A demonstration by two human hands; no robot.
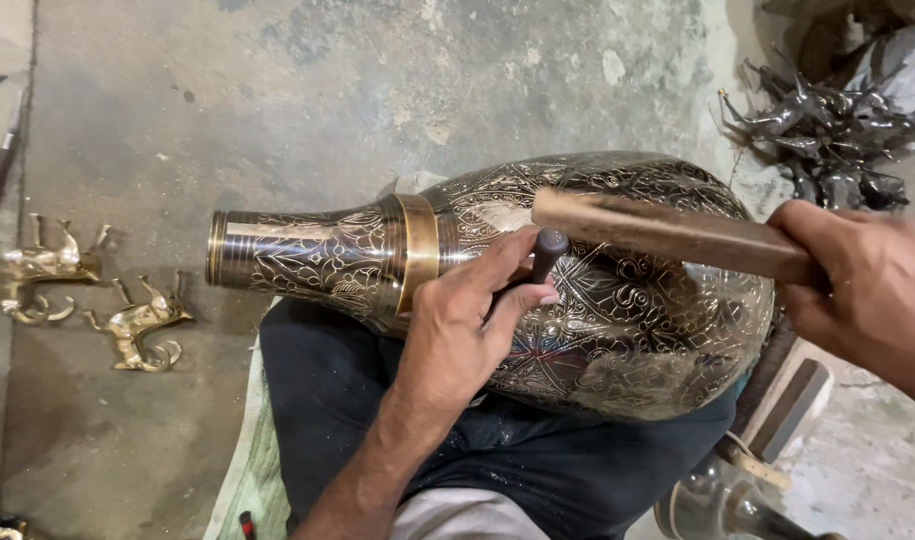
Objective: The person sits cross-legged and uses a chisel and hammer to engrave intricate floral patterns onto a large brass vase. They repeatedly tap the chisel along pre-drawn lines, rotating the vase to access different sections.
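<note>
From the head camera, a large, dark, engraved brass vase with a bulbous belly [597, 300] lies on its side across the person's lap, which is clad in dark cloth. Its narrow neck [297, 255] points left and a plain golden band [417, 250] rings the shoulder.

The left hand [467, 320] rests on the near side of the belly. Its fingers are closed round a slim dark metal punch [547, 250], thumb and forefinger pinching it high, with the tip seemingly on the engraved surface, though the contact point is hidden.

The right hand [867, 290] comes in from the right, wrapped tightly round a flat wooden mallet stick [667, 232] whose far end hangs just over the punch head.

To do this well, I judge that the punch should stand square to the curved metal, the left hand's heel should brace on the vase so the tip cannot skate, and the blows should be light and even, landing flat on the punch head. The lap should cradle the belly so it does not roll.

On the concrete floor [307, 90] to the left lie two small golden brass animal figures [87, 295]. A brown-handled tool [2, 155] lies at the far left, and a heap of dark metal pieces [837, 125] sits far right.
</note>
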